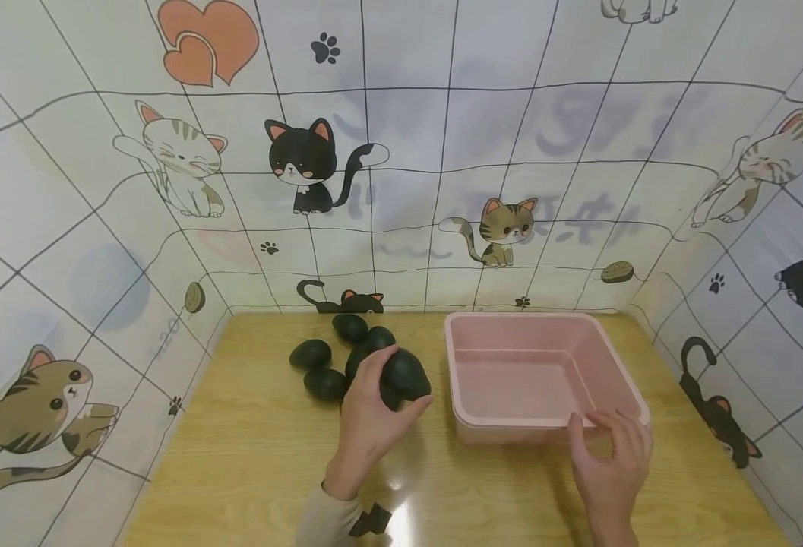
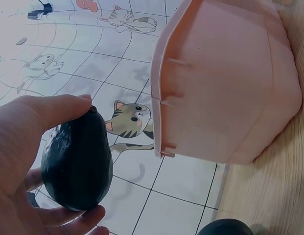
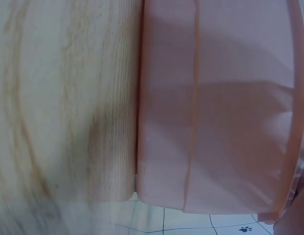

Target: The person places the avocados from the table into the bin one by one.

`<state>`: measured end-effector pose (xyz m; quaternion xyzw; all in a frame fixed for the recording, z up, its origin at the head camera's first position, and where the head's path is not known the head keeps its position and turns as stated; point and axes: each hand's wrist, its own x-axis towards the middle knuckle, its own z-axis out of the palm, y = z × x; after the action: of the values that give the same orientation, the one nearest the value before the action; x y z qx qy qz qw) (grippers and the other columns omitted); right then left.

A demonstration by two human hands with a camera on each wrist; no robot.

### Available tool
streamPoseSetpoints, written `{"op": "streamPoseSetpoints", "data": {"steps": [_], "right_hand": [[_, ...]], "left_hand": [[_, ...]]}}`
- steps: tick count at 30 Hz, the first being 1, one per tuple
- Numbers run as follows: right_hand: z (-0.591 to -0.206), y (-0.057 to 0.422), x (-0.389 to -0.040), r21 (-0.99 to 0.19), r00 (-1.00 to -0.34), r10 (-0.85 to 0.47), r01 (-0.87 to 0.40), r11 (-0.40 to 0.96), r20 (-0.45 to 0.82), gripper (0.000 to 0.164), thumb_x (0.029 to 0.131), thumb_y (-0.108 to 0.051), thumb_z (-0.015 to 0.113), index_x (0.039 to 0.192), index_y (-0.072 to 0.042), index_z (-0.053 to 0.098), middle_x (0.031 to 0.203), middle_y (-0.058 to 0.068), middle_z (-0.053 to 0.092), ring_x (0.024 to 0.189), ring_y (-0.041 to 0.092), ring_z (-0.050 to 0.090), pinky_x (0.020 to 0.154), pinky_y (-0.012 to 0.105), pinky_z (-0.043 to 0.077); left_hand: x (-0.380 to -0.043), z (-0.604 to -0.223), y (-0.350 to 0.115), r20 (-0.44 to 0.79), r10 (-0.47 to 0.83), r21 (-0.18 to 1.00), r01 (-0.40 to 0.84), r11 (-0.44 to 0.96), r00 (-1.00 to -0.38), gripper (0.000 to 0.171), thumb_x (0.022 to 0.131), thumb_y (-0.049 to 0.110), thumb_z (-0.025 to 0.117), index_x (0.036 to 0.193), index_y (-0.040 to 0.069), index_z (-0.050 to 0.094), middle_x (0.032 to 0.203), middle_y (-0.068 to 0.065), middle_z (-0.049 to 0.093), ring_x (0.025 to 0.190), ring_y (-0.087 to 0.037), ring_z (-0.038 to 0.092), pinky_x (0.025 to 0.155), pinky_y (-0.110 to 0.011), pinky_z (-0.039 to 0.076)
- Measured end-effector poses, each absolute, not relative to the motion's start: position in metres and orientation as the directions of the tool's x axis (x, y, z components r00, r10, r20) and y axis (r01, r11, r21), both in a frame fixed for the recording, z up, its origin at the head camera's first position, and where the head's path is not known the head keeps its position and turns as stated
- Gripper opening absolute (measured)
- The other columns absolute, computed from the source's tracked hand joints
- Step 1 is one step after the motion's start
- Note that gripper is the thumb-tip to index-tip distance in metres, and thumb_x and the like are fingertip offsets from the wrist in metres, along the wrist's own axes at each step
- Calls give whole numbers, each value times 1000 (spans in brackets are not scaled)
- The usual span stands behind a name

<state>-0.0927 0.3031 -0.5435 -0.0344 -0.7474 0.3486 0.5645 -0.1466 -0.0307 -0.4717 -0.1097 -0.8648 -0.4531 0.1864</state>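
Observation:
A dark green avocado [image 2: 78,156] is held by my left hand [image 1: 370,418], thumb at one end and fingers around the other side. In the head view this avocado is raised above the wooden table, left of a pink plastic bin [image 1: 466,422]. My right hand [image 1: 613,463] grips the bin's near rim toward its right corner, thumb on the outer side and fingers over the edge. Several more dark avocados [image 1: 311,355] lie in a cluster behind and left of my left hand, which partly hides some of them. Nothing shows inside the bin.
The wooden table [image 1: 251,456] is closed in at the back and sides by white sheeting [image 1: 408,129] with a grid and cartoon cats. The bin stands near the back right, its far rim close to the back sheet.

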Motion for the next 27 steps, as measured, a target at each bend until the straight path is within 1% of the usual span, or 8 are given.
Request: {"op": "streamPoseSetpoints", "data": {"steps": [2,5,7,9,11,17,23,27], "right_hand": [[-544,303,-93,-555,-351,444,-345,757,825,25,79,-14,81,85,9,74,86,28,70,110,6,61,115,30,34],[-543,304,-95,-549,-343,442,-347,760,829,26,79,-14,81,85,10,74,86,28,70,113,0,59,116,35,34],[-543,304,-95,-548,-339,443,-348,761,830,25,79,-14,81,84,10,74,86,28,70,113,0,59,116,36,34],[-543,304,-95,-550,-340,444,-347,760,829,25,79,-14,81,84,9,74,86,28,70,111,4,61,116,35,34],[-544,304,-94,-556,-345,448,-344,757,825,25,79,-14,81,84,9,74,86,27,70,110,5,61,116,34,34],[-544,303,-93,-573,-369,455,-340,746,811,24,78,-12,82,85,9,74,87,28,70,116,-7,56,119,38,32],[-544,303,-93,-577,-376,456,-337,744,807,24,78,-12,82,86,10,74,88,29,70,117,-7,56,117,33,32],[-544,303,-92,-571,-374,450,-338,748,811,25,78,-13,81,86,10,74,88,29,70,116,-2,58,116,28,32]], "left_hand": [[-147,-471,-29,420,27,740,360,568,-907,85,75,45,96,148,26,57,150,-1,59,127,-27,67,98,-51,58],[-149,-471,-26,415,37,735,359,575,-909,85,75,45,96,148,25,57,152,-2,58,130,-27,66,100,-50,58],[-150,-471,-24,414,44,731,361,579,-909,85,75,45,95,148,26,57,152,-3,58,131,-28,65,101,-50,57],[-151,-471,-22,414,51,725,363,586,-909,85,75,45,95,148,28,56,152,-3,58,132,-27,64,102,-49,57],[-151,-472,-21,418,59,718,369,590,-906,85,75,45,96,148,26,57,151,-3,59,132,-27,65,102,-49,58],[-153,-472,-16,436,87,704,400,586,-896,87,74,45,96,148,20,58,150,-4,60,133,-27,65,103,-47,58],[-155,-471,-11,437,116,703,420,574,-892,87,75,45,96,149,20,57,150,-4,59,136,-26,63,105,-46,57],[-156,-471,-7,429,126,705,419,572,-894,88,75,45,96,149,20,56,150,-4,59,136,-26,63,106,-46,57]]}}
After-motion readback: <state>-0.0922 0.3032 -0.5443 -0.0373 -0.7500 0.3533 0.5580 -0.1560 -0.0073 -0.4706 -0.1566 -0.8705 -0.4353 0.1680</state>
